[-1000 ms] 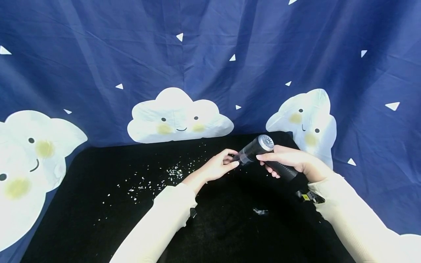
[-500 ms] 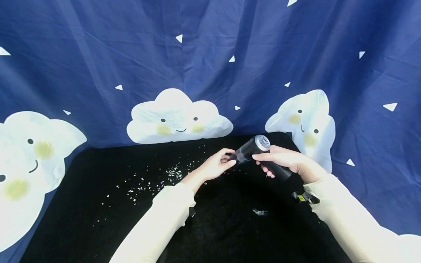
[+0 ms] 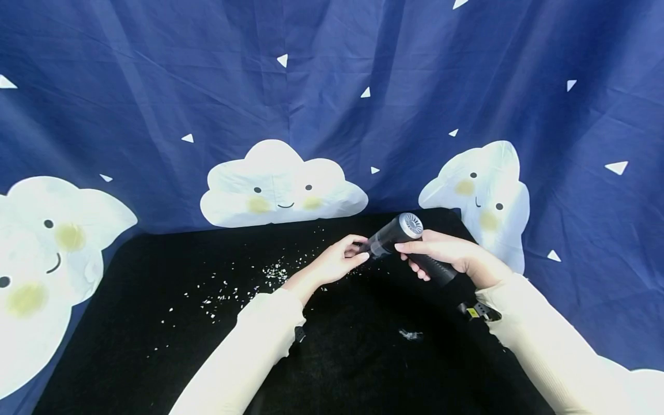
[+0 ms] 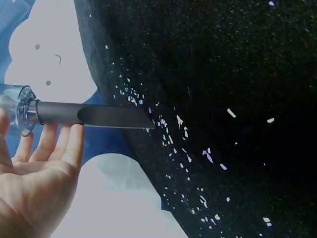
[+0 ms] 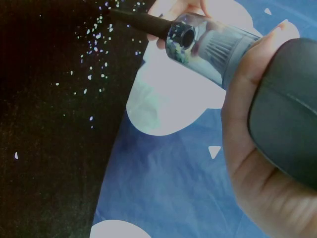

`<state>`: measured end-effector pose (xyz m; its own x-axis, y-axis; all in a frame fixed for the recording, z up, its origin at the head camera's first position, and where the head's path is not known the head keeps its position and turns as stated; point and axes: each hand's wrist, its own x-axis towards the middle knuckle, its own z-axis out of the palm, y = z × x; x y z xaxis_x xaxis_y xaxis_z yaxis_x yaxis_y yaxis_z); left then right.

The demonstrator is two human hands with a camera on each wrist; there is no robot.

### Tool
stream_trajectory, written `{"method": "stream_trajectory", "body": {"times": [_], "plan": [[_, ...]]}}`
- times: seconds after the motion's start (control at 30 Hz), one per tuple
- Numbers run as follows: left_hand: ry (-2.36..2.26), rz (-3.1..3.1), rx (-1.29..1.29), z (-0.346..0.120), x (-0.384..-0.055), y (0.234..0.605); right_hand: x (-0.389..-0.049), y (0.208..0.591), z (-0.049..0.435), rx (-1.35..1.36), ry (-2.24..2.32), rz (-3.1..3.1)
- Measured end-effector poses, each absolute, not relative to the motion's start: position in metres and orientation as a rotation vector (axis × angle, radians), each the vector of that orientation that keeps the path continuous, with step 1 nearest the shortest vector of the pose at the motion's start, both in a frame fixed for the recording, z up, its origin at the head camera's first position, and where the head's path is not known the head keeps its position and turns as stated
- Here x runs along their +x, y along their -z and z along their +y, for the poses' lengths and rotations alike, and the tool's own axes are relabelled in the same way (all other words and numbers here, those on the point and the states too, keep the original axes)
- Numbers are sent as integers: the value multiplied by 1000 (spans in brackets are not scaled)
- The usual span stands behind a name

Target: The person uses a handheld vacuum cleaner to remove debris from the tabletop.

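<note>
A black handheld vacuum (image 3: 392, 235) with a silver vented end is tilted over the black cloth. My right hand (image 3: 443, 252) grips its handle, thumb along the body. My left hand (image 3: 337, 260) is at the front end, thumb and fingers on either side of the clear dust cup and dark nozzle. In the left wrist view, the slanted tip of the crevice nozzle (image 4: 116, 116) points at white scraps (image 4: 171, 136) on the cloth. Bits of scrap show inside the clear dust cup (image 5: 198, 47) in the right wrist view.
Small white scraps (image 3: 275, 274) lie scattered over the left and middle of the black cloth (image 3: 332, 369). A whitish smudge (image 3: 411, 334) lies nearer the front. Behind hangs a blue curtain (image 3: 321, 75) printed with clouds.
Both hands and the vacuum have shifted slightly to the left. The grip of the right hand looks the same.
</note>
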<state>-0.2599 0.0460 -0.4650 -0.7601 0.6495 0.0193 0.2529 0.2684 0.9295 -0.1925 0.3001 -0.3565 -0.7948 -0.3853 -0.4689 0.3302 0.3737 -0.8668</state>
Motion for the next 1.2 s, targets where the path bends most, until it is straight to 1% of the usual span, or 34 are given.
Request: {"method": "stream_trajectory", "body": {"times": [0.47, 0.8, 1.2], "plan": [[-1469, 2150, 831, 47, -256, 462, -192, 349, 304, -37, 1416, 1992], [-1527, 2105, 828, 54, -255, 463, -191, 336, 300, 12, 1343, 2045], [-1552, 2143, 818, 58, -254, 460, -194, 326, 297, 1, 1264, 2133]]}}
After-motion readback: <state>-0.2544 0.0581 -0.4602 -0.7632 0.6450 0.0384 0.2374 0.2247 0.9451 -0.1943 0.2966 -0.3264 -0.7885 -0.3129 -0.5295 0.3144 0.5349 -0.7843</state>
